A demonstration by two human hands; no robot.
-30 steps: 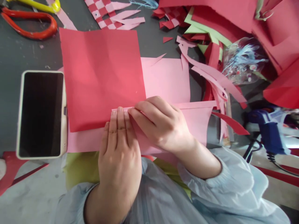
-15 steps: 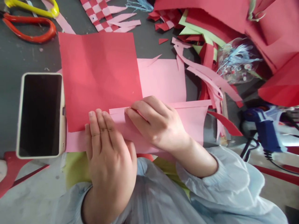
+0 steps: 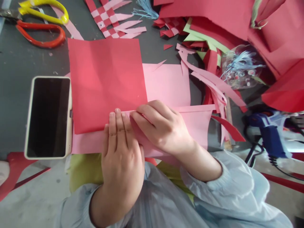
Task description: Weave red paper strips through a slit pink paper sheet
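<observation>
A sheet of pink paper (image 3: 194, 126) lies along the table's near edge, with a narrow folded strip along its far side. My left hand (image 3: 123, 158) is flat, fingers stretched out, its tips over the left part of the fold and the red paper. Beside it, my right hand (image 3: 163, 126) has its fingers bent and pressed together on the folded edge; the thumb is hidden. A square red paper sheet (image 3: 106, 79) lies just beyond both hands, partly over another pink sheet (image 3: 168, 84).
A phone (image 3: 48, 117) lies at left, scissors (image 3: 42, 23) behind it. Woven paper (image 3: 104, 19) and a blue tassel (image 3: 146, 9) are at the back. Paper scraps (image 3: 209, 80), a bag of beads (image 3: 239, 69) and a blue glue gun (image 3: 270, 133) are at right.
My left hand has slid right along the folded edge, closer to my right hand. My right hand has stayed almost in place. The view has shifted slightly.
</observation>
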